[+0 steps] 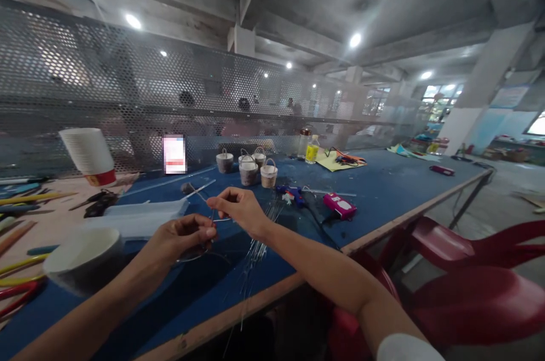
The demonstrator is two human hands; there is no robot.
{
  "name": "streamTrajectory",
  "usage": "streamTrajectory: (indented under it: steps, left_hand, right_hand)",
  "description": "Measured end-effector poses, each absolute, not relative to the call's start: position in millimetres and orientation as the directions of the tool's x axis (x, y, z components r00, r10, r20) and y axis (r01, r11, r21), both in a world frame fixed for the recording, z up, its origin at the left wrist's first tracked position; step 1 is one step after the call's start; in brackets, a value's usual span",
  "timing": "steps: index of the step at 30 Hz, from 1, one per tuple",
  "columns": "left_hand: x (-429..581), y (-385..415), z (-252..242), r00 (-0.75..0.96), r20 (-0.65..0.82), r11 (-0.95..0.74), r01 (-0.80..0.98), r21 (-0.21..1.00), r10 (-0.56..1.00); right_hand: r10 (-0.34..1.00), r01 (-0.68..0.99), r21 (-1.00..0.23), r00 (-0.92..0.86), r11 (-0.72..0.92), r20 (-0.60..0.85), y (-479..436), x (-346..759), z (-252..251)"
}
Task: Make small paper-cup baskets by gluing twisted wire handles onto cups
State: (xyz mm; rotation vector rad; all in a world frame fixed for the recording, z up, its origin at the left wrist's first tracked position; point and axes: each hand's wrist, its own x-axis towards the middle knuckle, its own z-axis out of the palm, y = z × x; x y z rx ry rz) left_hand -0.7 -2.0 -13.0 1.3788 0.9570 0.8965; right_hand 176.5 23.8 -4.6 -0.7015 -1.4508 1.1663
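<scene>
Over the blue tabletop my left hand (187,236) and my right hand (238,208) are close together, both with fingers pinched. Between them runs a thin pale wire (198,194), one end sticking out up and left past my right fingertips. Its exact path inside the fingers is hidden. Beneath and right of my hands lies a loose bundle of fine wires (259,247), reaching over the table's front edge. Several small bucket-like pots (248,172) with thin arched handles stand beyond my hands. A small dark round lump (186,188) lies behind my left hand.
Left are a pale bowl (85,256), translucent plastic sheets (140,216), stacked paper cups (90,156) and pliers-like tools (19,296). Right are a blue glue gun (296,195), a pink box (339,206) and a yellow-labelled bottle (312,151). Red chairs (477,293) stand by the front edge.
</scene>
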Motion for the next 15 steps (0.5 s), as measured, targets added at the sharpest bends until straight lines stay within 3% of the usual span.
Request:
streamTrajectory:
  steps: [4, 10, 15]
  left_hand:
    - [-2.9, 0.1, -14.0, 0.343, 0.005, -0.03, 0.068, 0.997, 0.939]
    - [-1.6, -2.0, -11.7, 0.379, -0.061, 0.07, -0.011, 0.997, 0.923]
    - [0.5, -0.3, -13.3, 0.301, -0.002, -0.023, 0.077, 0.997, 0.954]
  right_hand:
    - [0.901, -0.181, -0.929, -0.243, 0.322, 0.359, 21.9, 176.2, -3.4]
    - [0.894, -0.242, -0.919, -0.253, 0.311, 0.37, 24.1, 176.7, -5.8]
    - [0.9, -0.239, -0.919, -0.236, 0.312, 0.367, 23.0, 176.4, -4.6]
